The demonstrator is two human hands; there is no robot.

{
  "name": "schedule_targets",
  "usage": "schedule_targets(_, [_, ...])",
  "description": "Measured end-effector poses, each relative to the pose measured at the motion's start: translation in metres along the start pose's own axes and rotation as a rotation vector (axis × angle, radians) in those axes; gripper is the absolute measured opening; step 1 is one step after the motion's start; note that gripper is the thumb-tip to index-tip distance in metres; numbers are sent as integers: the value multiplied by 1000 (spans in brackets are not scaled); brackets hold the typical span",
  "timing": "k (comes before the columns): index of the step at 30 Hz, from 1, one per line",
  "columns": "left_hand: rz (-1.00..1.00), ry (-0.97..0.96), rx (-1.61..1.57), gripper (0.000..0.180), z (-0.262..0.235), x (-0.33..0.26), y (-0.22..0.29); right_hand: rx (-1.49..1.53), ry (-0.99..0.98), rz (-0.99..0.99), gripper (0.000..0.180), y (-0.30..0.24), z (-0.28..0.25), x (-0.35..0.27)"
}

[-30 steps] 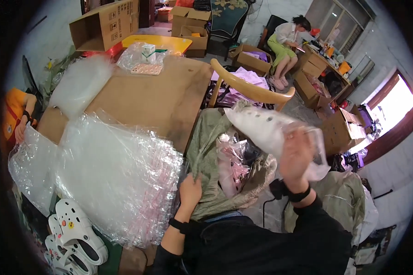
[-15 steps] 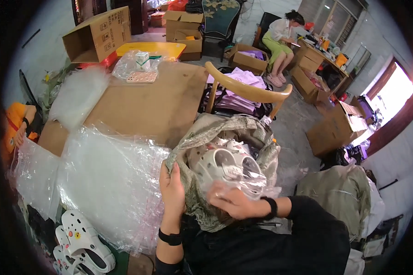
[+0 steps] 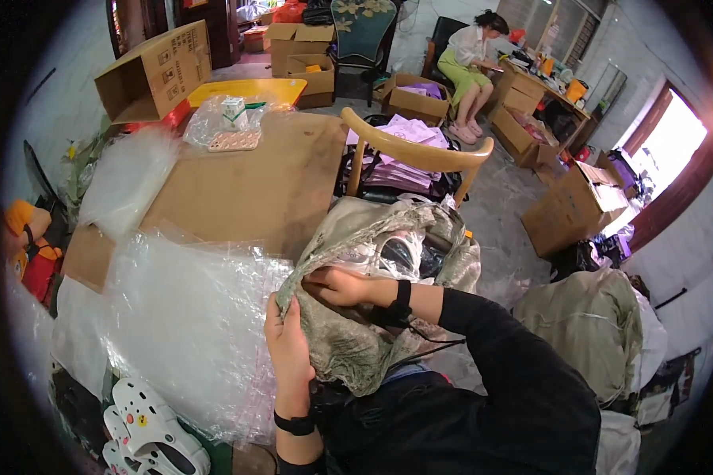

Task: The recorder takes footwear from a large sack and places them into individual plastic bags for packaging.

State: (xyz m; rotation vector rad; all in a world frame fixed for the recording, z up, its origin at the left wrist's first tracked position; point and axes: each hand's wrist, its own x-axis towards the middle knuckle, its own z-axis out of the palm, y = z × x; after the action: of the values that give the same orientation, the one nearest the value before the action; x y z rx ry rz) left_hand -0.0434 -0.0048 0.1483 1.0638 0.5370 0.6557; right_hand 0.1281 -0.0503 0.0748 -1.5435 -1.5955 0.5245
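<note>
A woven greyish-green sack stands in front of me with its mouth wide. Its left rim is pinched in my left hand, the thumb pressed on the fabric. My right hand reaches inside the sack along the left wall; its fingertips are hidden by the rim, so whether they hold anything does not show. White clogs in clear plastic wrap lie inside, beyond my right hand. To the left, on the table, is a stack of clear plastic bags.
Loose white clogs with charms sit at the lower left. A cardboard-covered table spreads ahead. Behind the sack is a wooden chair bearing lilac packages. Another full sack stands at right. One person sits far back; another's arm shows at left.
My right hand has left the wrapped white clogs and moved left, down into the sack. The clogs now sit deeper, less in view. My left hand keeps its hold on the rim.
</note>
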Motion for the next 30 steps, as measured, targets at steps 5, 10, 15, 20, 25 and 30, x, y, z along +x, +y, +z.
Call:
schedule_targets(5, [-11, 1, -29, 17, 5, -4, 9, -276, -138, -20, 18, 49, -7, -11])
schedule_targets(10, [-5, -20, -18, 17, 3, 4, 4, -560, -240, -52, 33, 117, -10, -35])
schedule_targets(15, [-36, 41, -37, 19, -1, 11, 4, -112, -224, 519, 34, 32, -38, -57])
schedule_targets(20, [-33, 86, 4, 26, -8, 12, -3, 303, -399, 824, 33, 45, -126, -104])
schedule_targets(25, [3, 92, 84, 28, -2, 11, -6, -80, 267, 1160, 26, 180, -187, -210])
schedule_targets(30, [26, 164, 174, 25, -20, 10, -23, -549, 254, 1408, 42, 264, -127, -242])
